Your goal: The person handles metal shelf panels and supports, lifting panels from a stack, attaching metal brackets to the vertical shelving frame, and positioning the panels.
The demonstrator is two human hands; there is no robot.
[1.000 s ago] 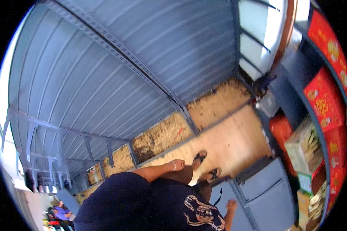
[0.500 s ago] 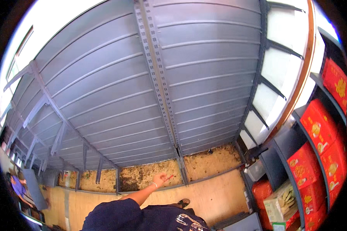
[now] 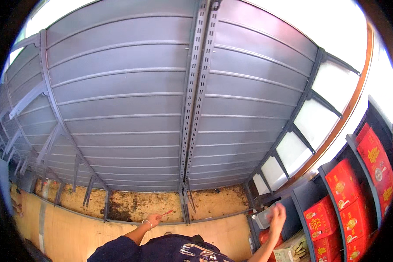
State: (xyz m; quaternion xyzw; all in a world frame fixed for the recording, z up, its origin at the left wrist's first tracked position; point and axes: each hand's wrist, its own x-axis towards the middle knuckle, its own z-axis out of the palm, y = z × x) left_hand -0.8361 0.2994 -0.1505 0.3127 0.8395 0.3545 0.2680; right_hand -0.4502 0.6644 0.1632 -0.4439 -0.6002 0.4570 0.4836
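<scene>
My left hand [image 3: 153, 219], with a bracelet at the wrist, is closed round a slim red object [image 3: 167, 213] whose kind I cannot make out. The hand is low, before the foot of a tall grey metal shelving back panel [image 3: 131, 102]. On the right, my right hand [image 3: 277, 215] is raised beside the side shelves, near a clear plastic container [image 3: 263, 218]. Motion smears its fingers, and I cannot see anything held in it. A slotted grey upright post [image 3: 192, 113] splits the panel from top to bottom.
Red printed boxes [image 3: 344, 185] fill the dark shelves at right. Below my right hand, an open carton [image 3: 288, 254] holds pale items. Grey shelf brackets [image 3: 28, 99] jut out at left. Dirt and dark stains lie in the bays [image 3: 139, 205] at the panel's base. The floor [image 3: 65, 231] is tan.
The view has shifted and tilted. My right hand has come into view at right. My left hand, still on the slim red object, appears lower and further left.
</scene>
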